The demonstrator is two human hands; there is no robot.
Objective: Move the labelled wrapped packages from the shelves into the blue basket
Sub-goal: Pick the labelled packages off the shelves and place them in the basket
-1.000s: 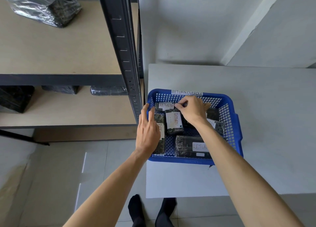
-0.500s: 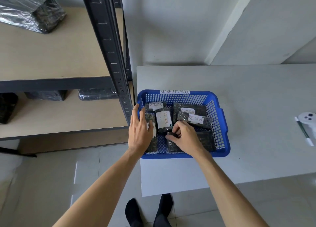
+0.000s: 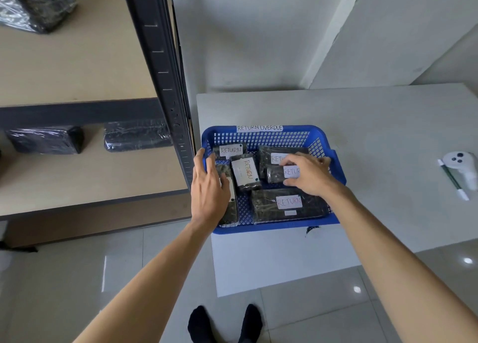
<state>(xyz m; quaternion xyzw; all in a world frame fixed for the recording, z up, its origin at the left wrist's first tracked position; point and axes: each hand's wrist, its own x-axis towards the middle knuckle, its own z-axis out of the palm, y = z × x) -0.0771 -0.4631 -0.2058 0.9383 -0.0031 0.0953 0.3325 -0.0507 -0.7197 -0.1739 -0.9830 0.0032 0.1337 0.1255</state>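
The place looks like a small storeroom or returns-sorting area. A dark metal shelving rack (image 3: 165,66) with pale board shelves holds black film-wrapped packages (image 3: 137,136), unlabelled as far as can be seen. Beside it, on a plain grey worktop (image 3: 375,125), sits a blue plastic mesh basket (image 3: 336,167) tagged "RETURN OVERDUE", filled with similar parcels labelled "RETURN". Bare white walls and glossy pale floor tiles (image 3: 64,278) surround them.

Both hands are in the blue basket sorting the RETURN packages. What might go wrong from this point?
The blue basket sits at the table's near left corner, its front rim close to the edge; a push from the left hand might slide it off. The right hand covers two labels, so one package could end up buried. Wrapped packages on the shelf show no label from here and might be wrongly taken.
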